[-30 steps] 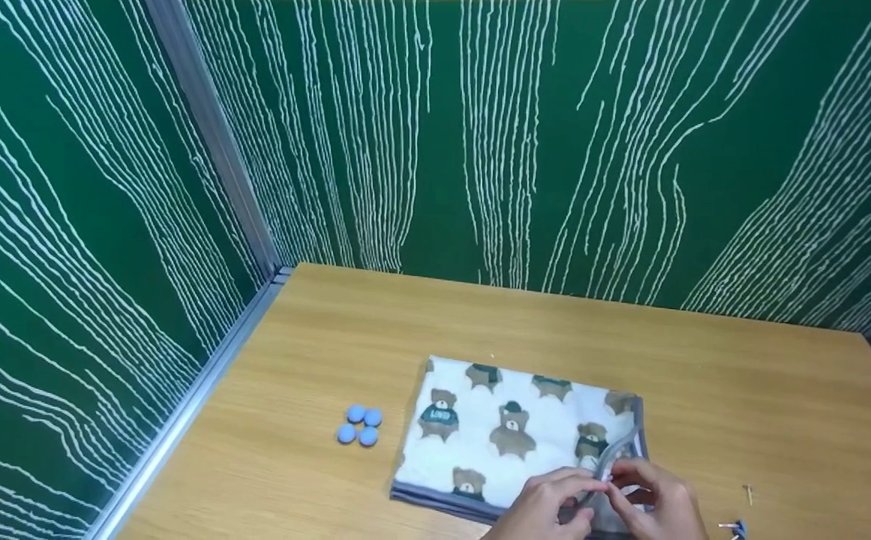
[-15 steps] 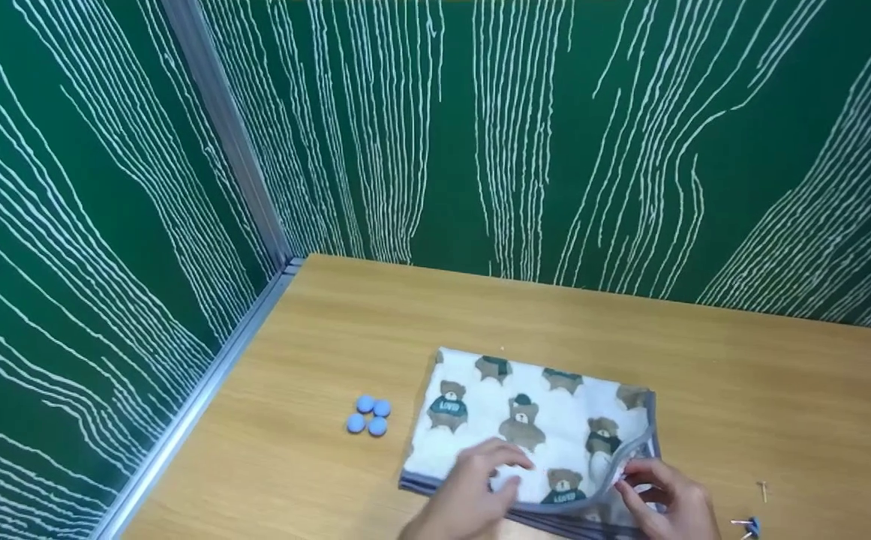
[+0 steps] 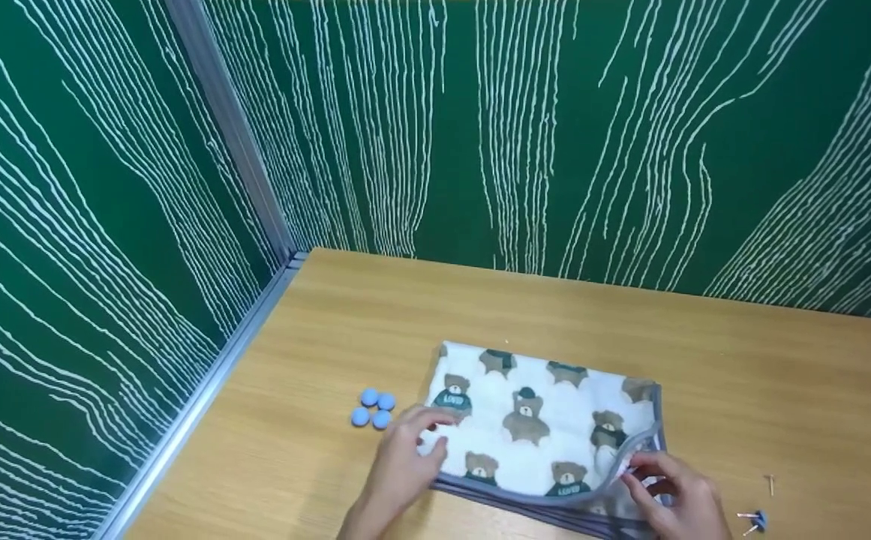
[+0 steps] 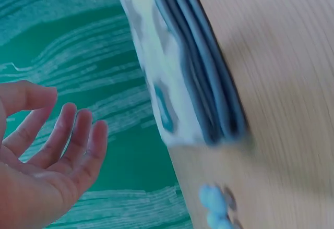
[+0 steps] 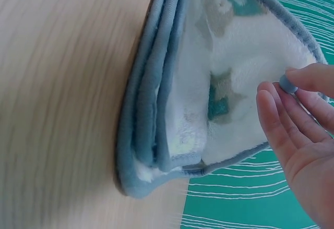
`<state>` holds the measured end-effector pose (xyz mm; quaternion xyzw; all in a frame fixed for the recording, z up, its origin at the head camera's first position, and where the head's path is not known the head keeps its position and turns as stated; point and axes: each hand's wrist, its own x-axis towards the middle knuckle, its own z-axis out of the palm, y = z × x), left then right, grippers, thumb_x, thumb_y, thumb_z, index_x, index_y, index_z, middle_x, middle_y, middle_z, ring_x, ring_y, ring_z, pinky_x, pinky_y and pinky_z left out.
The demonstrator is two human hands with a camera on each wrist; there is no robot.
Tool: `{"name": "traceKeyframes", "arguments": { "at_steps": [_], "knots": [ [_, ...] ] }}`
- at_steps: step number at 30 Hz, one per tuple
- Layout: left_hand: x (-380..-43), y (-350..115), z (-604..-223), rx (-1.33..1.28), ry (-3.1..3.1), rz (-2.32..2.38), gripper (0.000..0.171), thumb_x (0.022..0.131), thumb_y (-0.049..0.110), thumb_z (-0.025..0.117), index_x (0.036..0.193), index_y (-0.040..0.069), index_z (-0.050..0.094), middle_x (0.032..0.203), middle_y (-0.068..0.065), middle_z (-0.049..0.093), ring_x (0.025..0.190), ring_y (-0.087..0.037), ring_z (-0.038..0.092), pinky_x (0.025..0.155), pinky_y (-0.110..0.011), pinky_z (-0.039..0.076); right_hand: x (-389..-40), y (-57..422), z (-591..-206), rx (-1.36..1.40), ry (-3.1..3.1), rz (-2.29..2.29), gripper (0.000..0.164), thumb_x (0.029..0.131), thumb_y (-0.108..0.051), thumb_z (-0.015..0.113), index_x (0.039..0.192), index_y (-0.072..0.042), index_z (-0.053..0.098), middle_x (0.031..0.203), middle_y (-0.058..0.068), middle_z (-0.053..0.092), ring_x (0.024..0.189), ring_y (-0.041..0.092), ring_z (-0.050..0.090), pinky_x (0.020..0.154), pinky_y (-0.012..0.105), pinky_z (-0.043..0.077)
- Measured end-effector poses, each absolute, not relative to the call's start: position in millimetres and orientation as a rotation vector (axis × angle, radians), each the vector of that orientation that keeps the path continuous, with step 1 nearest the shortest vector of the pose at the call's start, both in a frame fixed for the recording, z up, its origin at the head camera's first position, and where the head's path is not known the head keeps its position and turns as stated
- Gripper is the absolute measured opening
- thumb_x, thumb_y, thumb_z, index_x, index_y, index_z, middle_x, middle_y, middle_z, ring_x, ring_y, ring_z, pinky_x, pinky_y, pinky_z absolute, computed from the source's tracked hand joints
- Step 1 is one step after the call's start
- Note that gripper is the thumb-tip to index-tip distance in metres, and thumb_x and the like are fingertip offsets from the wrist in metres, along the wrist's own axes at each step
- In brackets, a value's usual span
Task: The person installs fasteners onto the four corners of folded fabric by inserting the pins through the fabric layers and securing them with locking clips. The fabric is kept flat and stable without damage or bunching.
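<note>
A folded white blanket [image 3: 563, 412] with brown bears and grey trim lies on the table. My right hand [image 3: 679, 495] is at its near right corner, where a flap is lifted. In the right wrist view, my thumb and fingertips pinch a small blue round piece [image 5: 286, 84] against this flap; its shape beyond the fingers is hidden. My left hand [image 3: 405, 457] hovers by the blanket's left edge, fingers loosely bent and holding nothing. Just beyond it, several blue round caps [image 3: 370, 397] sit in a cluster.
On the right of the table [image 3: 375, 300] lie a small pin [image 3: 771, 484] and a blue-headed piece [image 3: 758, 520] with thin prongs. A green wall [image 3: 450, 150] with white lines closes off the back, and a metal rail [image 3: 202, 375] runs along the left.
My left hand has left the lifted corner and moved left across the blanket toward the blue caps. The right hand keeps its pinch at the corner. The view has shifted slightly.
</note>
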<state>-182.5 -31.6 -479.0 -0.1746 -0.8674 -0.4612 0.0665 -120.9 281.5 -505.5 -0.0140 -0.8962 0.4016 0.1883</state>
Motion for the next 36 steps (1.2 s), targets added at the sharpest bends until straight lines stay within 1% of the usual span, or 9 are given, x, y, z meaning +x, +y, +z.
{"name": "traceKeyframes", "arguments": {
  "at_steps": [5, 8, 12, 15, 19, 23, 28, 33, 36],
  "knots": [
    [-191, -52, -482, -0.355, -2.677, -1.157, 0.023, 0.074, 0.009, 0.063, 0.096, 0.017, 0.064, 0.099, 0.006, 0.057, 0.091, -0.015, 0.053, 0.078, -0.030, 0.045, -121, 283, -504, -0.001, -2.508, 1.120, 0.023, 0.065, 0.000, 0.074, 0.078, -0.015, 0.063, 0.069, -0.009, 0.059, 0.060, 0.003, 0.055, 0.049, 0.016, 0.046],
    [-197, -64, -485, -0.296, -2.649, -1.094, 0.024, 0.073, 0.007, 0.063, 0.096, 0.013, 0.064, 0.100, 0.002, 0.058, 0.095, -0.018, 0.053, 0.080, -0.031, 0.046, -121, 283, -504, 0.016, -2.493, 1.112, 0.025, 0.064, 0.001, 0.074, 0.081, -0.015, 0.063, 0.070, -0.010, 0.059, 0.060, 0.003, 0.055, 0.049, 0.015, 0.046],
    [-206, -78, -493, -0.291, -2.601, -1.094, 0.021, 0.073, 0.002, 0.062, 0.093, 0.009, 0.065, 0.097, 0.000, 0.058, 0.092, -0.019, 0.054, 0.076, -0.028, 0.048, -121, 284, -505, 0.049, -2.466, 1.112, 0.028, 0.064, 0.002, 0.073, 0.083, -0.014, 0.063, 0.069, -0.011, 0.058, 0.060, 0.002, 0.055, 0.049, 0.014, 0.045],
    [-214, -86, -502, -0.276, -2.617, -1.106, 0.021, 0.074, 0.000, 0.061, 0.094, 0.005, 0.065, 0.097, -0.001, 0.057, 0.090, -0.019, 0.053, 0.073, -0.029, 0.048, -120, 284, -505, 0.057, -2.461, 1.112, 0.029, 0.063, 0.004, 0.073, 0.083, -0.014, 0.063, 0.069, -0.011, 0.059, 0.060, 0.002, 0.055, 0.048, 0.014, 0.045],
    [-225, -96, -517, -0.202, -2.680, -1.060, 0.024, 0.072, -0.002, 0.063, 0.096, 0.003, 0.064, 0.097, -0.005, 0.055, 0.092, -0.022, 0.051, 0.072, -0.032, 0.048, -118, 283, -503, 0.028, -2.484, 1.116, 0.028, 0.064, 0.004, 0.072, 0.082, -0.015, 0.063, 0.070, -0.010, 0.059, 0.061, 0.003, 0.055, 0.048, 0.015, 0.046],
    [-230, -102, -525, -0.112, -2.742, -0.995, 0.025, 0.071, 0.000, 0.067, 0.096, 0.005, 0.064, 0.098, -0.006, 0.055, 0.092, -0.021, 0.050, 0.070, -0.033, 0.048, -116, 282, -500, -0.010, -2.531, 1.125, 0.025, 0.065, 0.001, 0.073, 0.082, -0.015, 0.063, 0.071, -0.010, 0.059, 0.062, 0.004, 0.056, 0.050, 0.018, 0.047],
    [-233, -105, -525, -0.065, -2.789, -0.948, 0.026, 0.070, 0.003, 0.069, 0.096, 0.007, 0.064, 0.098, -0.007, 0.056, 0.091, -0.022, 0.050, 0.066, -0.035, 0.047, -117, 283, -495, -0.087, -2.621, 1.098, 0.022, 0.068, -0.005, 0.073, 0.083, -0.016, 0.062, 0.073, -0.009, 0.060, 0.063, 0.004, 0.055, 0.054, 0.019, 0.048],
    [-234, -108, -525, 0.010, -2.861, -0.907, 0.025, 0.072, 0.003, 0.068, 0.096, 0.008, 0.064, 0.095, -0.007, 0.055, 0.091, -0.023, 0.051, 0.067, -0.037, 0.047, -117, 284, -498, -0.076, -2.615, 1.113, 0.023, 0.067, -0.002, 0.073, 0.082, -0.016, 0.061, 0.072, -0.009, 0.060, 0.062, 0.004, 0.055, 0.053, 0.019, 0.048],
    [-233, -109, -525, 0.060, -2.896, -0.924, 0.023, 0.072, 0.003, 0.067, 0.095, 0.007, 0.065, 0.089, -0.006, 0.054, 0.086, -0.023, 0.053, 0.066, -0.036, 0.047, -116, 284, -501, -0.083, -2.618, 1.135, 0.024, 0.067, -0.002, 0.072, 0.082, -0.017, 0.061, 0.071, -0.010, 0.060, 0.063, 0.004, 0.055, 0.054, 0.018, 0.048]
  ]
}}
